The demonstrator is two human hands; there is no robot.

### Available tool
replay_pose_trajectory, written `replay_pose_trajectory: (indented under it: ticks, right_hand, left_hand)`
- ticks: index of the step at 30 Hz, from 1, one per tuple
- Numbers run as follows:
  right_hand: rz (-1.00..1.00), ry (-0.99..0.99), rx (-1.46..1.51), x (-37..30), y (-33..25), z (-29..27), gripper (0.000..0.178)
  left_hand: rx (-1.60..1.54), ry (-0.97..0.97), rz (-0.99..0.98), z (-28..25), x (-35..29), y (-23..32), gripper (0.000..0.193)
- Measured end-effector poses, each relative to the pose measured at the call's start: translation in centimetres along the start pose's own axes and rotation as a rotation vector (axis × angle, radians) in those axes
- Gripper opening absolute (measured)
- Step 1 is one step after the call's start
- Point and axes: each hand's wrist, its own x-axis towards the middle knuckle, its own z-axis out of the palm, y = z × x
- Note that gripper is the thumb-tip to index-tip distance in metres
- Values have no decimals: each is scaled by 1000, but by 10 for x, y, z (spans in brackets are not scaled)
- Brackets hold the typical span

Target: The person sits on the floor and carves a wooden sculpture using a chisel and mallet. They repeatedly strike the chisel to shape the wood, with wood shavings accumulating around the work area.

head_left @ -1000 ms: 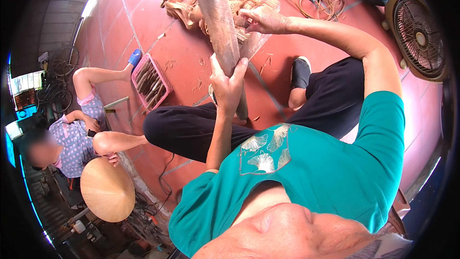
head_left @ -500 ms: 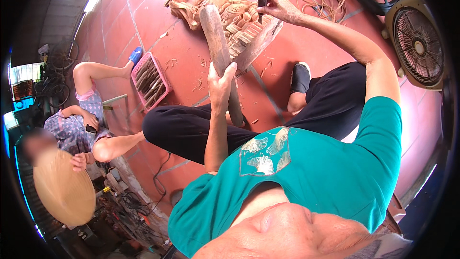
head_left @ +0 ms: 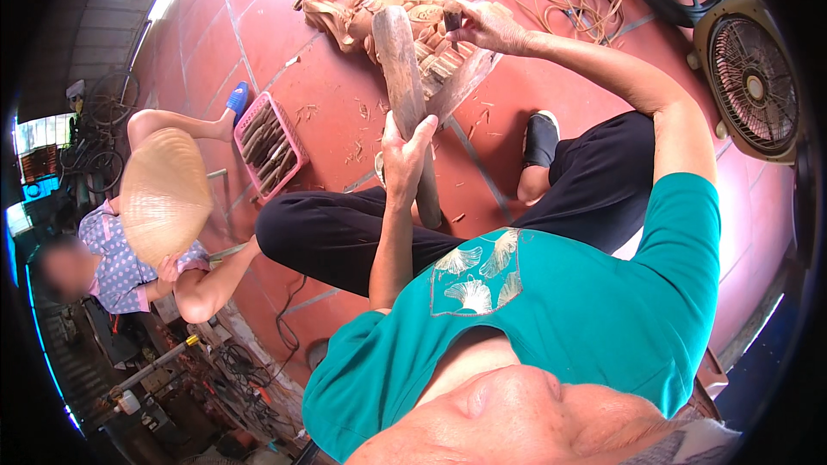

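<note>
The left grip (head_left: 405,153) is wrapped around a long grey-brown wooden club (head_left: 397,60); the right grip (head_left: 488,27) pinches a short dark stubby tool (head_left: 452,19) over the ornate brown wooden carving (head_left: 345,7) on the red tiled floor (head_left: 327,77). Placing the tool for a cut seems the step in hand; the next move would call for a steady angle and a measured tap.

Dark tool (head_left: 451,20) partly unseen within the right hand (head_left: 489,27).
</note>
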Motion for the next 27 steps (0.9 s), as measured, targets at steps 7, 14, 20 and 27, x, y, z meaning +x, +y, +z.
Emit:
replay_pose_trajectory:
  ticks: [7,14,20,27]
  right_hand:
    - [-93,24,107,0,-18,-6,40]
    - [-200,14,123,7,-14,-1,42]
    - [-238,-17,36,9,-22,5,36]
    - [-265,-15,11,11,-21,3,34]
  left_hand:
    - [-7,-17,24,1,-1,5,24]
    - [7,52,66,5,-5,18,31]
    - [104,173,255,21,-6,35,35]
    - [164,19,74,12,8,19,37]
